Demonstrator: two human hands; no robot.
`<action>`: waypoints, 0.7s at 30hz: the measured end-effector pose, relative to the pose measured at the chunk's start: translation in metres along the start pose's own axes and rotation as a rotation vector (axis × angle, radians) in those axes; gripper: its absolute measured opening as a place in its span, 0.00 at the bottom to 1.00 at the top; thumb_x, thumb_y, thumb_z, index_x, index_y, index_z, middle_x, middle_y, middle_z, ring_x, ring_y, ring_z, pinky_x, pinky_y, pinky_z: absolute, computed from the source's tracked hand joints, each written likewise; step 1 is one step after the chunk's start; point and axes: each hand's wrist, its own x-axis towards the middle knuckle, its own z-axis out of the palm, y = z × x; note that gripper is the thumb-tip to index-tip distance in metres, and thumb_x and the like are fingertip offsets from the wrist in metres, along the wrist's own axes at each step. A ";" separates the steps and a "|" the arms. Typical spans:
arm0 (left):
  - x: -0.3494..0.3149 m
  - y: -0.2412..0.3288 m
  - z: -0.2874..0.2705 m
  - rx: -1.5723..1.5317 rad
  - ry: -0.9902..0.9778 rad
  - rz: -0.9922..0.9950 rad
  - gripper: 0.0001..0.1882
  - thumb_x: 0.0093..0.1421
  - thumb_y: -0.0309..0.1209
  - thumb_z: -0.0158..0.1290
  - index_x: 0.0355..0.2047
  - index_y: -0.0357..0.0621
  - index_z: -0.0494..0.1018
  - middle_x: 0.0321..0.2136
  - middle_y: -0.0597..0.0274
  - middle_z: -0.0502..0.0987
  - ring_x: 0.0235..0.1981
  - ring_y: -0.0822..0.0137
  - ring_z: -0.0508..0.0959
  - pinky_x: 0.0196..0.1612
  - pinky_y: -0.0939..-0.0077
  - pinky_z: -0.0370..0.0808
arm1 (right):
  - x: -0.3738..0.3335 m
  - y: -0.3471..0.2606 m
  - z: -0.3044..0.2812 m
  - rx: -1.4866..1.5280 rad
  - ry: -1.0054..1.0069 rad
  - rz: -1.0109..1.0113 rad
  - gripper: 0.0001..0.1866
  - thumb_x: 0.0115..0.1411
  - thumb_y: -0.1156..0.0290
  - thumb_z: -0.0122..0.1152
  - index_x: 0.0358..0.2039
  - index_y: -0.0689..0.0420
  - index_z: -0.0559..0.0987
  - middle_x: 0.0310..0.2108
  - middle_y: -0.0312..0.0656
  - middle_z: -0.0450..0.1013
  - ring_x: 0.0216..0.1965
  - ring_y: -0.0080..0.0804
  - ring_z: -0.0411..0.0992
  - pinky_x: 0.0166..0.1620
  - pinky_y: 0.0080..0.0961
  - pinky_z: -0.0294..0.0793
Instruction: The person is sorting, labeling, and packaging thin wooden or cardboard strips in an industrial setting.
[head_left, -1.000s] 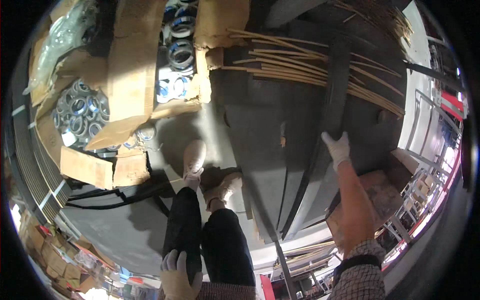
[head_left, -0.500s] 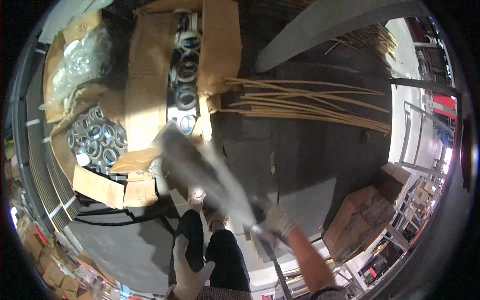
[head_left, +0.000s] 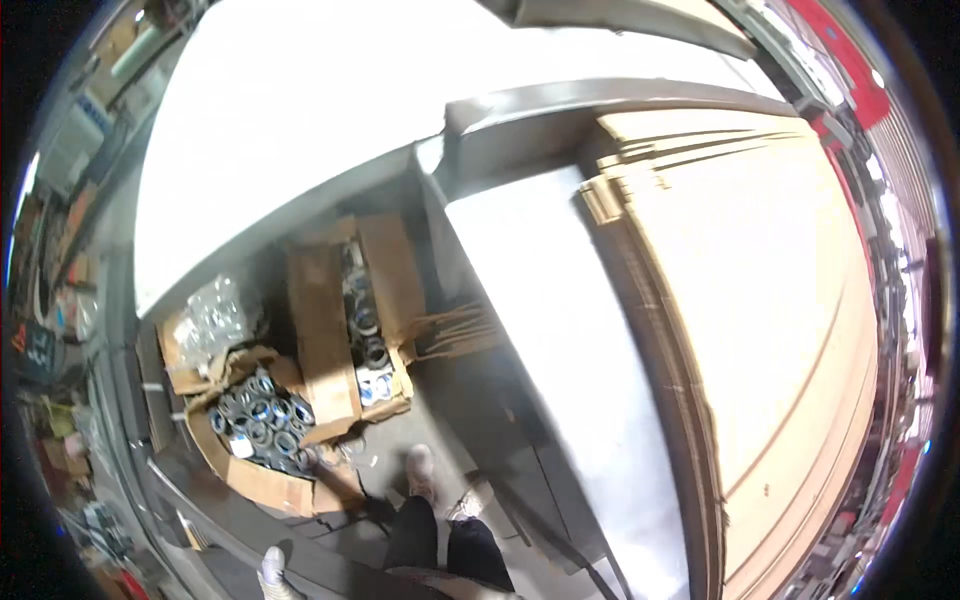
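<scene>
The left hand (head_left: 273, 575), in a pale glove, hangs low at the picture's lower edge beside the dark trouser legs (head_left: 440, 540), holding nothing; whether its fingers are spread or curled cannot be told. The right hand is out of sight. Nearest the left hand lies an open cardboard box (head_left: 262, 470) on the floor, packed with many round metal rings (head_left: 258, 420). A second, longer box (head_left: 362, 330) holds a row of similar rings, and a third box (head_left: 205, 325) holds clear plastic bags. Two pale shoes (head_left: 440, 485) stand just beside the nearest box
</scene>
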 end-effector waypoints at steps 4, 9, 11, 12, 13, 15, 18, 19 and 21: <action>0.005 0.034 0.014 -0.780 -0.331 -0.010 0.39 0.56 0.60 0.49 0.54 0.38 0.67 0.47 0.46 0.74 0.49 0.50 0.74 0.56 0.54 0.71 | -0.134 0.038 0.018 -0.366 0.080 0.483 0.34 0.52 0.49 0.67 0.51 0.62 0.75 0.47 0.56 0.74 0.50 0.50 0.72 0.52 0.41 0.69; -0.025 0.119 0.103 -0.963 -0.807 -0.185 0.37 0.59 0.61 0.46 0.53 0.40 0.67 0.48 0.51 0.74 0.51 0.52 0.73 0.60 0.52 0.65 | -0.250 -0.038 0.077 -0.476 0.504 0.504 0.30 0.48 0.48 0.68 0.42 0.61 0.79 0.39 0.56 0.76 0.42 0.53 0.75 0.46 0.42 0.73; -0.033 0.140 0.136 -0.940 -0.798 -0.195 0.36 0.62 0.62 0.44 0.54 0.41 0.67 0.49 0.53 0.73 0.51 0.54 0.72 0.60 0.54 0.65 | -0.277 -0.094 0.104 -0.569 0.800 0.436 0.26 0.45 0.50 0.69 0.36 0.59 0.80 0.33 0.56 0.76 0.37 0.54 0.75 0.41 0.42 0.75; -0.039 0.151 0.152 -0.876 -0.809 -0.160 0.36 0.63 0.62 0.43 0.54 0.41 0.67 0.49 0.54 0.73 0.51 0.54 0.72 0.60 0.56 0.65 | -0.286 -0.123 0.111 -0.613 0.975 0.404 0.24 0.43 0.51 0.70 0.32 0.58 0.80 0.29 0.55 0.76 0.34 0.54 0.75 0.37 0.41 0.76; -0.041 0.160 0.170 -0.803 -0.925 -0.147 0.37 0.62 0.64 0.44 0.54 0.42 0.67 0.49 0.56 0.73 0.51 0.56 0.72 0.60 0.58 0.66 | -0.299 -0.120 0.120 -0.714 1.109 0.414 0.23 0.44 0.53 0.70 0.33 0.58 0.80 0.31 0.56 0.76 0.34 0.53 0.76 0.36 0.41 0.76; -0.023 0.157 0.182 -0.642 -1.023 -0.117 0.38 0.60 0.65 0.45 0.54 0.43 0.68 0.48 0.58 0.74 0.50 0.59 0.73 0.57 0.62 0.69 | -0.312 -0.080 0.094 -0.883 1.160 0.445 0.29 0.42 0.46 0.71 0.35 0.58 0.79 0.30 0.51 0.76 0.35 0.49 0.75 0.37 0.41 0.72; -0.066 0.195 0.213 -0.260 -0.986 -0.008 0.32 0.61 0.61 0.50 0.49 0.44 0.69 0.35 0.60 0.76 0.33 0.65 0.77 0.35 0.74 0.77 | -0.329 -0.044 0.079 -1.174 1.419 0.468 0.33 0.38 0.34 0.67 0.29 0.53 0.76 0.25 0.40 0.71 0.30 0.42 0.70 0.35 0.40 0.63; -0.054 0.191 0.218 -0.164 -0.930 0.103 0.30 0.62 0.58 0.51 0.49 0.44 0.69 0.33 0.61 0.76 0.30 0.67 0.76 0.33 0.75 0.76 | -0.334 -0.040 0.074 -1.223 1.480 0.457 0.29 0.38 0.39 0.70 0.28 0.51 0.75 0.25 0.39 0.69 0.30 0.39 0.69 0.36 0.38 0.62; 0.018 0.191 0.218 0.018 -0.787 0.456 0.25 0.65 0.50 0.51 0.50 0.41 0.67 0.35 0.62 0.75 0.28 0.71 0.73 0.28 0.77 0.73 | -0.337 -0.026 0.058 -1.246 1.533 0.443 0.27 0.36 0.44 0.72 0.27 0.50 0.73 0.25 0.39 0.69 0.31 0.40 0.68 0.38 0.38 0.63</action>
